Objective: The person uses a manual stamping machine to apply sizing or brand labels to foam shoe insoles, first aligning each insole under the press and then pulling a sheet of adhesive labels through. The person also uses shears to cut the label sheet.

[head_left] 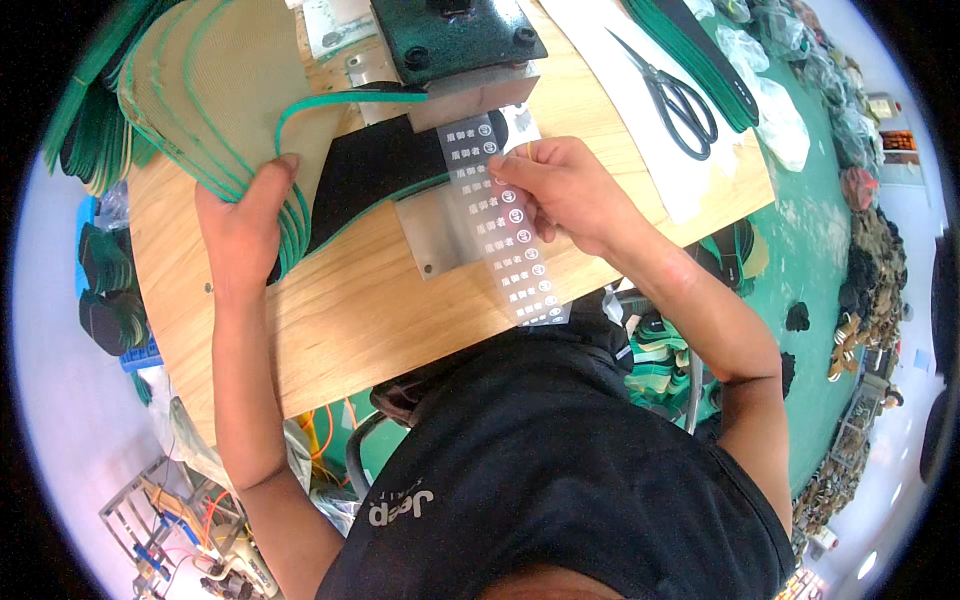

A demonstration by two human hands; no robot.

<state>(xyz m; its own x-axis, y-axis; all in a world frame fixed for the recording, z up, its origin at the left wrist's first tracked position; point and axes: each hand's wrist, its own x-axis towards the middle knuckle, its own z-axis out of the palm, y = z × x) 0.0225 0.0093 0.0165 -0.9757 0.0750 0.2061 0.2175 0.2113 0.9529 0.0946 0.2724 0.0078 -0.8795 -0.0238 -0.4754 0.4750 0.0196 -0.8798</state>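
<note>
Pinching the label strip (505, 225) (long axis toward the press (455, 40)) — right hand (565, 190) clamped.

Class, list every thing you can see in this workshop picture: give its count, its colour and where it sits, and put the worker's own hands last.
Wooden table: one, light brown, centre.
Press machine: one, dark green, top centre.
Metal plate: one, silver, under the press.
Transfer strip: one, clear with white marks, across the plate.
Black piece: one, green-edged, on the plate.
Tan pieces: a fanned stack, green-edged, top left.
Scissors: one pair, black, upper right on white paper.
Green pieces: a stack, top right.
Left hand: on the tan stack's edge.
Right hand: grip pinching the strip.
</note>
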